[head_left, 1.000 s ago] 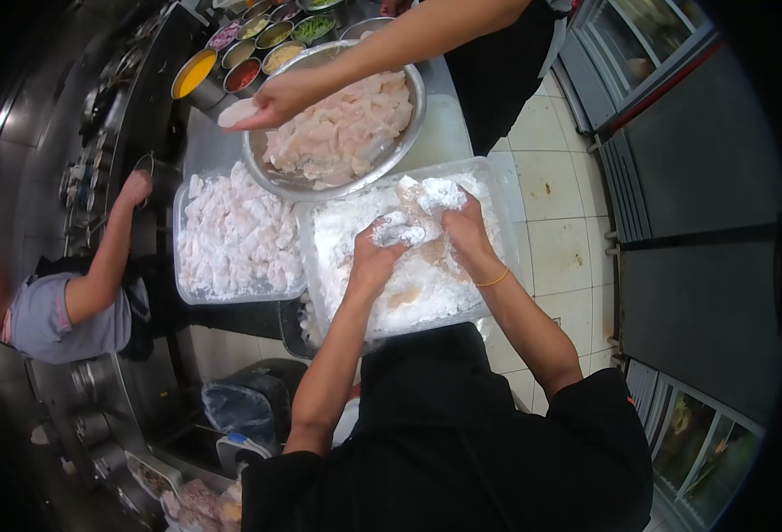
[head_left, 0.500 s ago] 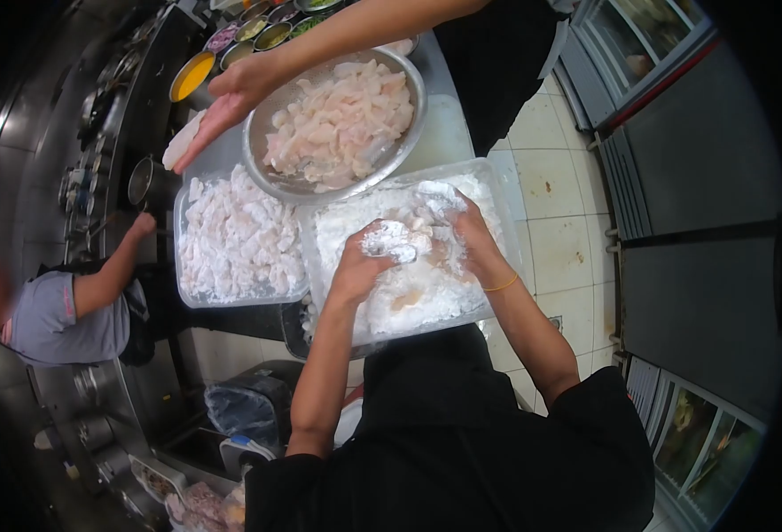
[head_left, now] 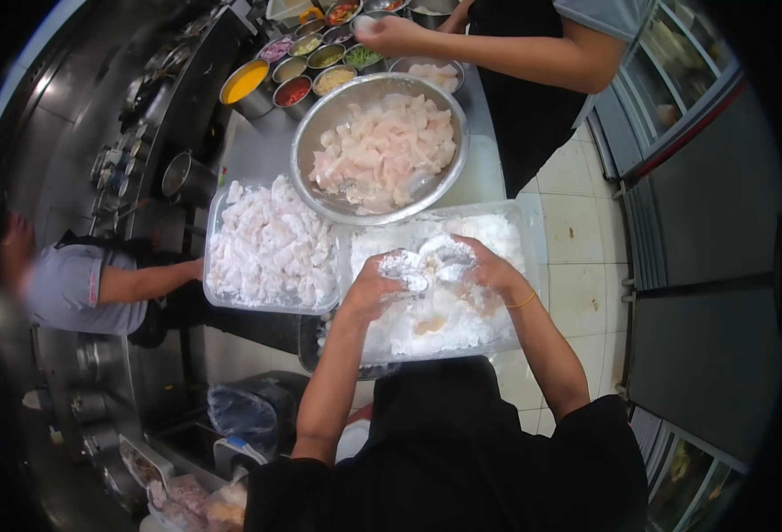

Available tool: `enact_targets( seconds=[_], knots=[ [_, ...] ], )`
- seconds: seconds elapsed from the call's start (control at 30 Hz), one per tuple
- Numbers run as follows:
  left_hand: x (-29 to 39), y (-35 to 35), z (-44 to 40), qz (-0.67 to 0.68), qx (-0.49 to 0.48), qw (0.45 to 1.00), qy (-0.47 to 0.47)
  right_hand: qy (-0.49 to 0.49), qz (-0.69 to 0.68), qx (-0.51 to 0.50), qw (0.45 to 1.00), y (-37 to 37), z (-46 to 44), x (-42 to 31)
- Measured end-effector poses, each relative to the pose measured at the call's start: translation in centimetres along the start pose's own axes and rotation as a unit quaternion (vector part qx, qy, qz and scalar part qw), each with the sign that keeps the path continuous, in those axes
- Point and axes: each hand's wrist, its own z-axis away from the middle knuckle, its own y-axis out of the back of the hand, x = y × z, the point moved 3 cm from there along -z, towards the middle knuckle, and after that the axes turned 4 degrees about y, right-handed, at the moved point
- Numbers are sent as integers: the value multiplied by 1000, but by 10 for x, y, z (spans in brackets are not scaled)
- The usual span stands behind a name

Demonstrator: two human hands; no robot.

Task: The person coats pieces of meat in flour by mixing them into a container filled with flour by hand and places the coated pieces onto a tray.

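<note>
Fingers (head_left: 400, 263), caked white, have loose white powder (head_left: 449, 312) beneath them.

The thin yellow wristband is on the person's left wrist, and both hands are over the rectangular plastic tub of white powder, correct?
No: the thin yellow wristband is on the right wrist, as the head view shows. The left hand and right hand are over the rectangular plastic tub of white powder.

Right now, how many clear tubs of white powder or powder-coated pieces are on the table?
2: the powder tub beneath the left hand and right hand, and the coated-piece tub to its left. Others may be hidden.
</note>
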Motion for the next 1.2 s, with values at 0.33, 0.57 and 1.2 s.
enact_targets(
  seconds=[0.33,0.57,1.2],
  knots=[
    [14,-1,1,-234,29,972,-2,13,211,-28,977,-27,-19,-45],
    [23,6,19,-262,148,953,-43,-25,174,129,976,8,-4,-72],
    [7,-23,0,22,172,984,-35,-123,-65,288,947,-29,3,-29]
  ],
)
